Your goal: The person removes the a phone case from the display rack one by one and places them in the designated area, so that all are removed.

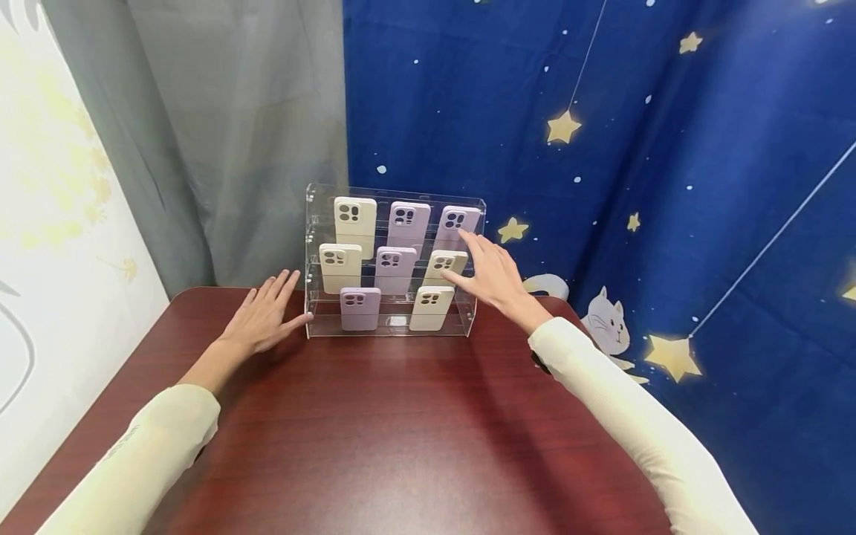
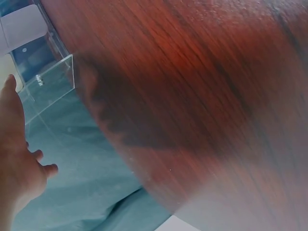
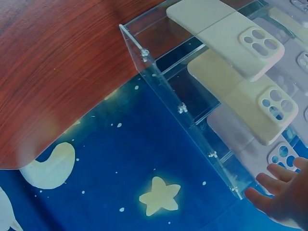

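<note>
A clear acrylic rack holds cream and lilac phone cases in three tiers, with camera cutouts at their tops. My left hand is at the rack's left side, fingers straight and spread, thumb pointing at its lower left edge; contact is unclear. At the upper right, my right hand reaches to the cases with fingers extended. Its fingertips are by the top-tier lilac case, and the thumb covers part of the middle-tier cream case. In the right wrist view, nothing is gripped by that hand.
The rack stands near the far edge of a reddish-brown wooden table. Behind it hang a grey curtain and a blue curtain with stars. A white patterned panel is on the left.
</note>
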Action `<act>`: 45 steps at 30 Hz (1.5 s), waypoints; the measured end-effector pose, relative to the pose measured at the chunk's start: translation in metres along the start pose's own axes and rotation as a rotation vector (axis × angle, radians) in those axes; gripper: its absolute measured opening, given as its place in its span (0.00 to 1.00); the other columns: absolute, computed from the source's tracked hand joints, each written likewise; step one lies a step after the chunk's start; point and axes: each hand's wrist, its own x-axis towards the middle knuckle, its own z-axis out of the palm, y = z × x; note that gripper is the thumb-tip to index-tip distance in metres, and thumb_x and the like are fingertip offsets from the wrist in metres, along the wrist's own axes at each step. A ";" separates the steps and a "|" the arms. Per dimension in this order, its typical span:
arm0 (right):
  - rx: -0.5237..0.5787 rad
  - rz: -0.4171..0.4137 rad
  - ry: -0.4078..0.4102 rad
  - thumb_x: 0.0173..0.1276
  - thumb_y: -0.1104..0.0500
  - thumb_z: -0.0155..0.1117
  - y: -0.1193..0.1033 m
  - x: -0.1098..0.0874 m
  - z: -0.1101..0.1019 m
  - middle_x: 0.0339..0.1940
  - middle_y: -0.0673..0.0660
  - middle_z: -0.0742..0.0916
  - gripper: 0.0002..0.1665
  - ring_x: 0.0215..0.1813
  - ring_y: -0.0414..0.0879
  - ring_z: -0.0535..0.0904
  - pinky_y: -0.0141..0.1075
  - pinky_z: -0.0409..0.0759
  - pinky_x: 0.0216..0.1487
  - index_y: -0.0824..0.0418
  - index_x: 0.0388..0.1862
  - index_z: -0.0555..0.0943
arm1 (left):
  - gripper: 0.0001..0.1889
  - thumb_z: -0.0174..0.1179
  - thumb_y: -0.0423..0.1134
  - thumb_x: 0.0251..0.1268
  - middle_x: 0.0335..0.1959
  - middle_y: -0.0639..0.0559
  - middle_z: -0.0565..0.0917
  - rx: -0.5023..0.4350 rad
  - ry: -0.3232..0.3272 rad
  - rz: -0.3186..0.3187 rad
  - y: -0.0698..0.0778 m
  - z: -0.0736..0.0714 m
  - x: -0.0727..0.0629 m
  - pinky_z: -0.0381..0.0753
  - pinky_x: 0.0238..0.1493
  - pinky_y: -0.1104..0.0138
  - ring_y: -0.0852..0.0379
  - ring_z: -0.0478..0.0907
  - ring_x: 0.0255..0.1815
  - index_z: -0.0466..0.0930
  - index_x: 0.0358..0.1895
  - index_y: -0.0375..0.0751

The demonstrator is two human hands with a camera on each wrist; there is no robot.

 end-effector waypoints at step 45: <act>0.056 -0.055 0.074 0.69 0.31 0.66 -0.050 0.043 0.006 0.58 0.59 0.88 0.47 0.46 0.51 0.86 0.48 0.87 0.42 0.48 0.80 0.67 | 0.45 0.54 0.51 0.82 0.84 0.32 0.50 -0.204 -0.053 -0.019 0.003 0.013 0.011 0.59 0.76 0.35 0.32 0.52 0.82 0.35 0.86 0.39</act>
